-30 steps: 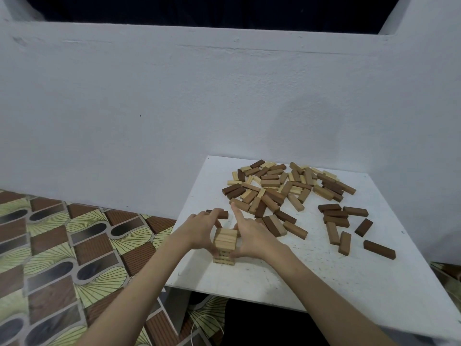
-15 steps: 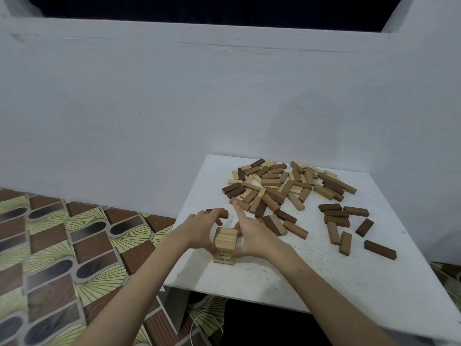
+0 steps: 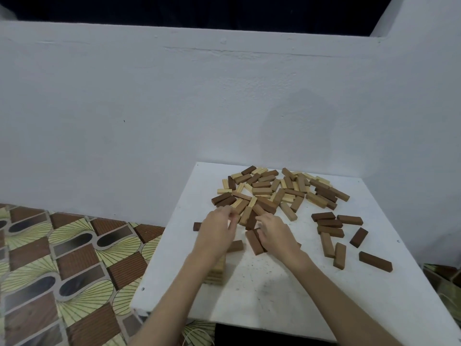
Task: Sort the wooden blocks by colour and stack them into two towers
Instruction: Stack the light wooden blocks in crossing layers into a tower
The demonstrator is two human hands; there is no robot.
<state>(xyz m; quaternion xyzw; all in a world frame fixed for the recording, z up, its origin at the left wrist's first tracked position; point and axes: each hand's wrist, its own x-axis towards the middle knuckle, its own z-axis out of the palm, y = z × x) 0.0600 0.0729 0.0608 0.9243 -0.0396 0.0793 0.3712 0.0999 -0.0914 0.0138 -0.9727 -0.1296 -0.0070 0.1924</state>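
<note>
A white table [image 3: 324, 303] stands against a pale plastered wall [image 3: 174, 108], its top speckled with small dark marks. To its left the floor [image 3: 62, 258] carries brown, green and dark patterned tiles. A mixed pile of blocks [image 3: 277, 191], light and dark, lies at the table's far side, with loose dark ones to the right. A short light tower [image 3: 216, 273] stands near the front left edge, partly behind the left forearm. The left hand [image 3: 218, 228] reaches the pile's near edge, fingertips bunched; what it pinches cannot be told. The right hand [image 3: 274, 233] curls over dark blocks beside it.
</note>
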